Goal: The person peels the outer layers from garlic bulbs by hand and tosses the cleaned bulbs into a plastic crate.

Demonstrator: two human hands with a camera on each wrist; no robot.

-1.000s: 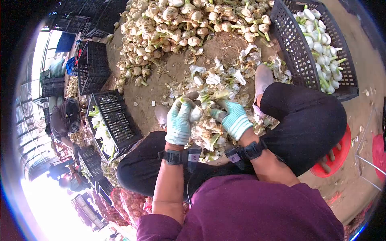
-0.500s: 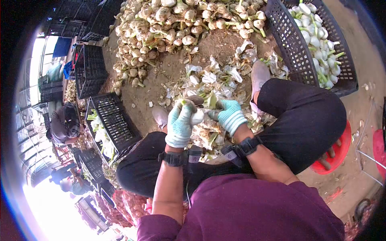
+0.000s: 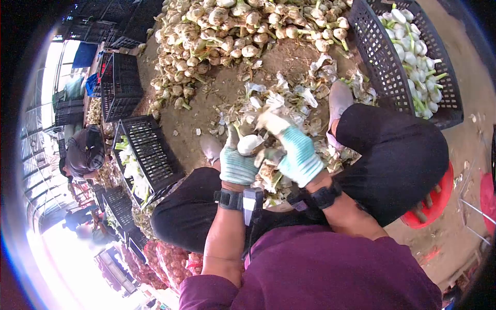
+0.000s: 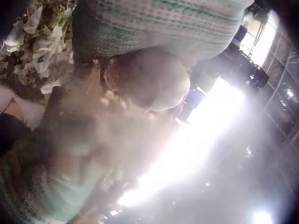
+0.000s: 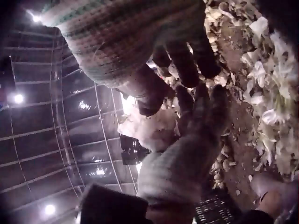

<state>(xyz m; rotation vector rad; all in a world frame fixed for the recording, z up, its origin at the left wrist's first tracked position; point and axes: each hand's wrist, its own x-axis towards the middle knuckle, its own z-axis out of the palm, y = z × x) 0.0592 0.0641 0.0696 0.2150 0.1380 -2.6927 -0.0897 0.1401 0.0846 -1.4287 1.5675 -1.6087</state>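
In the head view, the left hand (image 3: 237,163), in a striped glove, holds a peeled white bulb (image 3: 250,144) with a green stem. Just right of the bulb, the gloved right hand (image 3: 297,152) is blurred, its fingers and thumb spread apart. In the left wrist view, the bulb (image 4: 156,81) lies against the left hand (image 4: 154,28), with the right hand (image 4: 58,172) blurred below. The right wrist view has the right hand (image 5: 131,46) above the left hand (image 5: 177,172), and the bulb (image 5: 152,128) between them; overlapping fingers partly hide the contact.
Loose peelings (image 3: 276,101) cover the ground past the hands, below a large heap of unpeeled bulbs (image 3: 206,46). A black crate (image 3: 380,62) of white bulbs stands at right, another crate (image 3: 150,152) at left. Another person (image 3: 85,150) is at far left.
The left hand has turned, leaving the bulb more exposed above the palm. The right fingers have spread and swung up and leftward over the peelings.
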